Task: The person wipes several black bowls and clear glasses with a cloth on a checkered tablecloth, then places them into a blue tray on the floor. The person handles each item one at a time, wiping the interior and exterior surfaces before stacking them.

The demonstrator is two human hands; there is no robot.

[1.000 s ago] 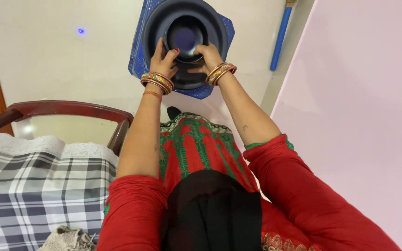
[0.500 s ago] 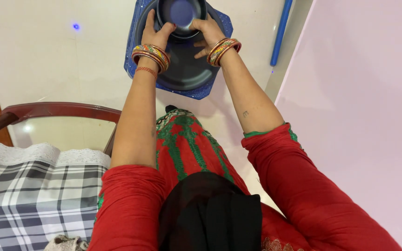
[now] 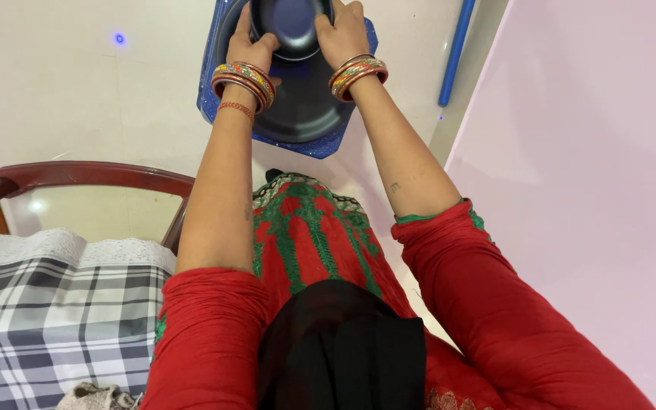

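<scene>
So both hands clamp small dark bowl [image 3: 291, 26]: left hand [image 3: 248, 42], right hand [image 3: 343, 34] on opposite rims, over big dark pan [image 3: 298, 106] on blue stool [image 3: 218, 102]. Keep grip even, bowl level.

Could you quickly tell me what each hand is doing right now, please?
Left hand: closed on the small dark bowl's left rim.
Right hand: closed on its right rim.

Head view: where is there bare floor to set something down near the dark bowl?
Bare cream floor lies left of the blue square stand, up to the wooden chair arm. Crowded: both hands, left and right, grip the small dark bowl over the large dark basin.
</scene>
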